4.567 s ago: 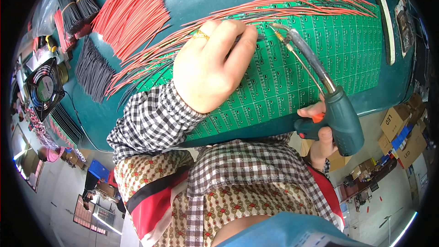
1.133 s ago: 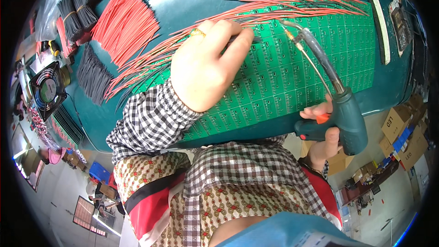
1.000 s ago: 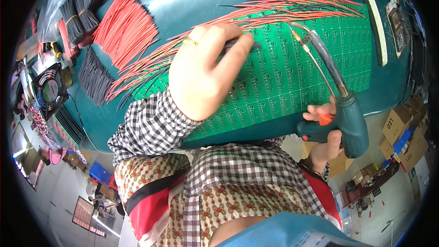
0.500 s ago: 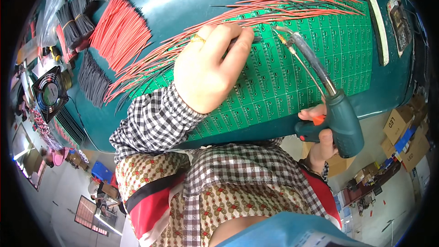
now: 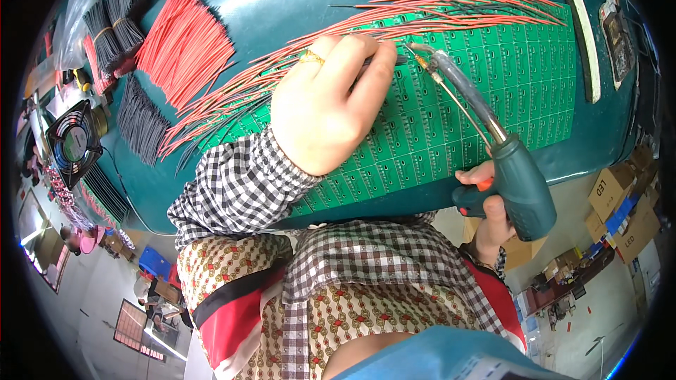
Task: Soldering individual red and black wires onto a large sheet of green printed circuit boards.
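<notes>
My left hand [image 5: 327, 116] lies over a large green circuit board panel [image 5: 486, 84], its fingers pinched. Dark ends that look like black wire [image 5: 400, 60] stick out past the fingertips; the rest is hidden under the hand. In my right hand [image 5: 496, 225] is a dark green soldering gun [image 5: 524, 186] with an orange trigger, gripped by its handle. Its bent tip and thin solder-feed tube reach to just right of the left fingertips, over the board. I cannot tell whether the tip touches anything. Red and black wires [image 5: 451, 20] lie along the panel's far edge.
On the green table, left, lie a pile of red wires [image 5: 184, 49], loose black wires [image 5: 141, 121] and banded black bundles [image 5: 105, 39]. A small fan [image 5: 74, 143] stands at the left edge. A white strip [image 5: 576, 32] lies right of the panel; cardboard boxes [image 5: 620, 197] stand beyond the table.
The soldering gun has moved slightly left, bringing its tip closer to my left fingertips. My left hand has shifted a little to the right in the picture, still pinched.
</notes>
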{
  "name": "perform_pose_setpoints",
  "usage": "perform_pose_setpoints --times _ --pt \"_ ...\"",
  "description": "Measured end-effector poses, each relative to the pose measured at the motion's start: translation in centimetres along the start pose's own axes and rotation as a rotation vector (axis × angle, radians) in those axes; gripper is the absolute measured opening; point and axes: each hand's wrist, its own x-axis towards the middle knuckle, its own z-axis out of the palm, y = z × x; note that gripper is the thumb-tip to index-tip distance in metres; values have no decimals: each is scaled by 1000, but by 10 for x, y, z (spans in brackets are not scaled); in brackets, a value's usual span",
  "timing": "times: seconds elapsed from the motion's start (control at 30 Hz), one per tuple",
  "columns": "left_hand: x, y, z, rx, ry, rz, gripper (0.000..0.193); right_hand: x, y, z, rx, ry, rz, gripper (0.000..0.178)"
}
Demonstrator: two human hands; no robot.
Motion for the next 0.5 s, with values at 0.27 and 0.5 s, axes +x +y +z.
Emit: perform_pose_setpoints --times 0.27,0.5 --pt "0 -3 4 39 5 56 35 2 -2 3 20 15 11 52" --pt "1 -2 4 43 -4 56 35 1 -4 3 -13 21 21 58"
